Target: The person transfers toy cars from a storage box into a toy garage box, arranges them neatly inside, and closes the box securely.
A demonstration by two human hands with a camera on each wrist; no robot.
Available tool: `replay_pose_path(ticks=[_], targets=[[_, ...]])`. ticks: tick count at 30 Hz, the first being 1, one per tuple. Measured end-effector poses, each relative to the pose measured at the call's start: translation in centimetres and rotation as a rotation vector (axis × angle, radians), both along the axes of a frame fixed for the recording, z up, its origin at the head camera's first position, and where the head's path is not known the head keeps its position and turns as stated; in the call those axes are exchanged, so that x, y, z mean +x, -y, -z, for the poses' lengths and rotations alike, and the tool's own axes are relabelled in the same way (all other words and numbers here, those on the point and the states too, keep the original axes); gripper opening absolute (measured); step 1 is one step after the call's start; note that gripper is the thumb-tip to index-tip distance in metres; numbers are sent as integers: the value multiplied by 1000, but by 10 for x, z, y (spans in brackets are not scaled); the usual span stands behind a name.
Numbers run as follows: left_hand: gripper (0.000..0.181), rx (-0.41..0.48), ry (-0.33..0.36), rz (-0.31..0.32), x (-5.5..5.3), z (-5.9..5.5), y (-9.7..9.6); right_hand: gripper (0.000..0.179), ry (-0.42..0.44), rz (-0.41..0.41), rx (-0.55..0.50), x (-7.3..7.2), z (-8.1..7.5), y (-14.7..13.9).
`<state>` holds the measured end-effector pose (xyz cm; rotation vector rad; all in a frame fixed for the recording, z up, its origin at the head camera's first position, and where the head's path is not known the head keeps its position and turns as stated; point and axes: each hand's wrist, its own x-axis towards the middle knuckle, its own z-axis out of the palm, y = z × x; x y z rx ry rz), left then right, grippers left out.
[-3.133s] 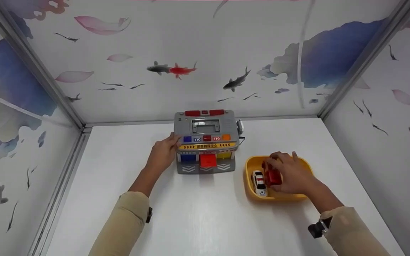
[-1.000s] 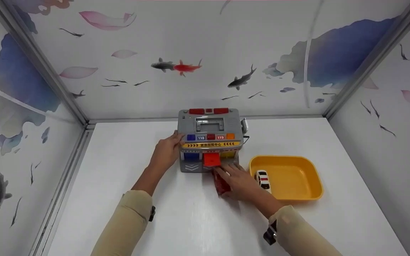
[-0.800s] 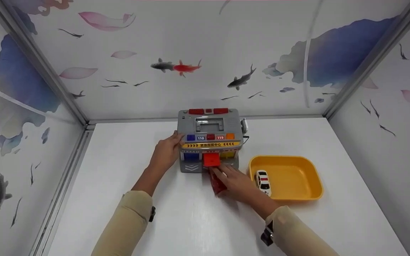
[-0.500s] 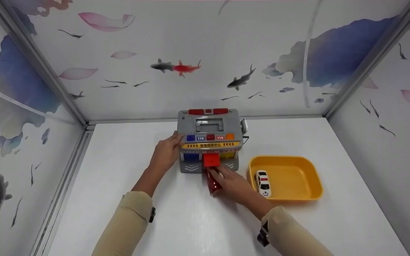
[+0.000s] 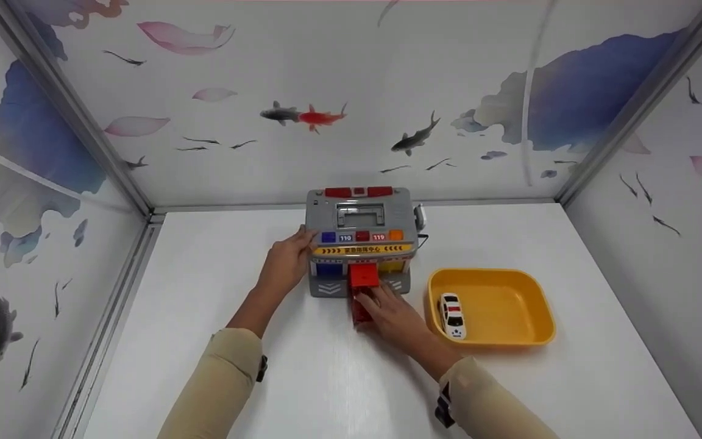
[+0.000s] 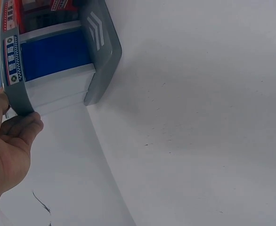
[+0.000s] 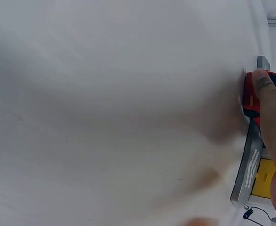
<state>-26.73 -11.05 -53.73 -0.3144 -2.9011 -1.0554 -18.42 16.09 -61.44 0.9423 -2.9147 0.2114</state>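
Note:
A grey toy garage (image 5: 360,249) with a handle, colored buttons and three bays stands against the back wall. Its red middle door (image 5: 364,274) is raised; the blue door (image 6: 58,54) and the yellow door (image 7: 265,179) are down. My left hand (image 5: 284,262) grips the garage roof's left edge, thumb above and fingers below. At the middle bay, my right hand (image 5: 397,314) holds a red toy vehicle (image 5: 361,312) by its sides. The vehicle's front end is under the raised door; my fingers hide part of it.
Right of the garage sits a yellow tray (image 5: 512,342), with a white toy police car (image 5: 453,316) along its left side. A small grey piece (image 5: 420,217) and a black cord (image 5: 423,240) stick out from the garage's right side. Printed panels wall in the white table (image 5: 339,378).
My right hand took the red vehicle from the tray to the garage front, then shifted it left and straightened it into line with the middle bay. My left hand keeps its hold.

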Motion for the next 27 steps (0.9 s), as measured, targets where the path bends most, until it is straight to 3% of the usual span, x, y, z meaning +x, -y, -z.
replay_pose_path(ticks=[4,7,13,21,27], targets=[[43,3,-11,-1,0,-1,0,43,-50,-2,-5,-1,2,1],[43,7,-20,7,0,0,0,37,-42,25,-10,0,1,2],[41,5,-29,-1,1,1,0,45,13,70,-5,1,0,7],[43,-2,-19,6,2,0,1,48,-74,82,35,2,4,14],[43,1,-14,7,1,0,1,48,-44,121,1,3,7,17]])
